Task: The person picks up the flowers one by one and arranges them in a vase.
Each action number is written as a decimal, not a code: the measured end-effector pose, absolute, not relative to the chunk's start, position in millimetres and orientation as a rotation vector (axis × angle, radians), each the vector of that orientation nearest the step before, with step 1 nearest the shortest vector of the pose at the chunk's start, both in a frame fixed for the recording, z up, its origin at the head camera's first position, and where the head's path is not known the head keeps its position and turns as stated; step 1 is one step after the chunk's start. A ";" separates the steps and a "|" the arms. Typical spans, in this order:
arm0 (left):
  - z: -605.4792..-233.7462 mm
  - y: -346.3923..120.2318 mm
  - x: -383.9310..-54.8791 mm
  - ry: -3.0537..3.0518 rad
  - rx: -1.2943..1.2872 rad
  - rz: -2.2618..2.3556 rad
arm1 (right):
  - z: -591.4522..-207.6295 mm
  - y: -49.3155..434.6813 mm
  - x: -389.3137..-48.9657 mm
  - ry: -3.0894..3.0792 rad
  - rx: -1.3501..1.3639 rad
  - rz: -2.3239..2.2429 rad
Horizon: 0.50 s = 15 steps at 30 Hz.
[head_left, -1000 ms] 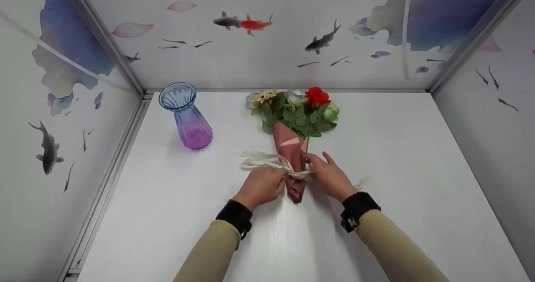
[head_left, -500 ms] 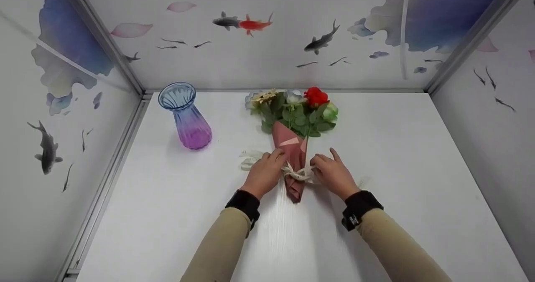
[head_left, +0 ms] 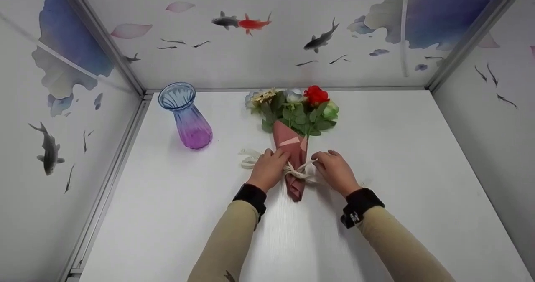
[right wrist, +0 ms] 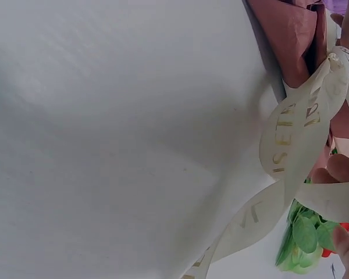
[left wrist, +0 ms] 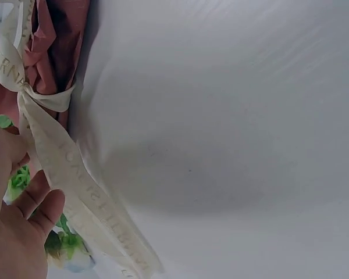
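Note:
A bouquet of flowers (head_left: 301, 114) lies on the table, its stems wrapped in dusty-pink paper (head_left: 283, 139). Cream ribbon (head_left: 297, 174) with gold lettering is knotted round the narrow part of the paper. My left hand (head_left: 269, 169) is at the left of the wrapping, thumb and fingers at the ribbon close to the knot; a long ribbon tail (left wrist: 75, 174) runs past its fingers. On the other side, my right hand (head_left: 334, 171) pinches a ribbon strand and holds it out from the knot. A loop of ribbon (right wrist: 279, 139) hangs beside the paper in the right wrist view.
A ribbed glass vase (head_left: 193, 125), blue at the top and purple at the base, stands at the back left of the white table (head_left: 418, 181). White panels with painted fish enclose the back and sides.
My left hand has shifted up and right, from below the ribbon onto the wrapping's left side. The right hand has moved slightly off the paper, drawing a ribbon strand outward.

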<state>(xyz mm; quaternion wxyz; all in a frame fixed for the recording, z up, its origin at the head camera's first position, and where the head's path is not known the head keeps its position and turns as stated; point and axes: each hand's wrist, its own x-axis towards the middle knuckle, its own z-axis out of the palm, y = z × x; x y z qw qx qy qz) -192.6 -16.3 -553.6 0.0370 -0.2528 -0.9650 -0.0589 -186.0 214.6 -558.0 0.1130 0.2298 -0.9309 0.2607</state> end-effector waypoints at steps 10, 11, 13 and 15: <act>-552.8 -18.4 -195.3 -2.877 -0.757 -0.098 | -551.6 214.7 -188.5 -2.773 0.429 1.149; -552.1 -18.8 -195.3 -2.888 -0.751 -0.096 | -551.0 215.6 -188.7 -2.772 0.413 1.186; -550.7 -19.8 -195.3 -2.931 -0.740 -0.089 | -550.5 217.7 -189.2 -2.773 0.394 1.226; -549.6 -20.8 -195.0 -2.963 -0.737 -0.078 | -549.7 219.8 -189.4 -2.775 0.377 1.255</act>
